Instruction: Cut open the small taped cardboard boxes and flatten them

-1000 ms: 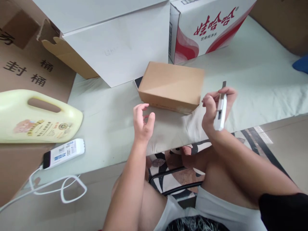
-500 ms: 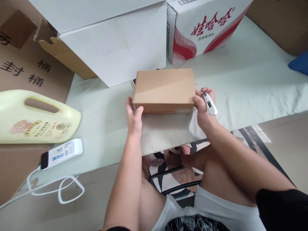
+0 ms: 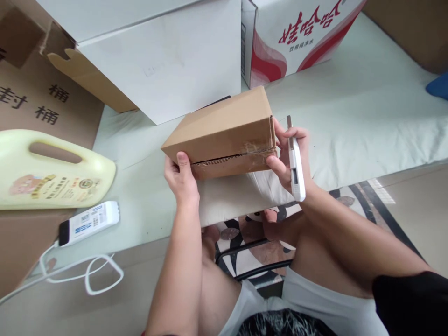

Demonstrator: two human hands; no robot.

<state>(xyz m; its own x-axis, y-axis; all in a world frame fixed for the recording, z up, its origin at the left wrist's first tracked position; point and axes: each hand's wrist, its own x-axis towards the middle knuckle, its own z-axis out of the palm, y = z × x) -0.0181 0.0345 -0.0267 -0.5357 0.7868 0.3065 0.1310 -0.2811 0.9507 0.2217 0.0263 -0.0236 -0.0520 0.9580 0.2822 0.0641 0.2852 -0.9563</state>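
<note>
A small brown cardboard box [image 3: 224, 123] is tilted between both hands over the cloth. A perforated slit and a strip of clear tape show on its side facing me. My left hand [image 3: 182, 182] grips the box's near left corner, thumb on the front side and fingers beneath, partly hidden. My right hand [image 3: 294, 154] holds a white box cutter [image 3: 297, 172] with its metal blade pointing away from me. Fingertips of that same hand press against the right end of the box. Behind the box, the edge of a dark flat object [image 3: 213, 102] peeks out.
A pale green cloth [image 3: 353, 121] covers the surface. At the back stand a large white box [image 3: 168, 65] and a red-and-white carton [image 3: 301, 46]. To the left lie a yellow jug [image 3: 70, 172] and a white device [image 3: 89, 223] with a cable [image 3: 105, 275].
The box has turned, its left end coming nearer to me and its taped side tipping up into view. The box cutter has swung more upright in my right hand, and its blade now shows.
</note>
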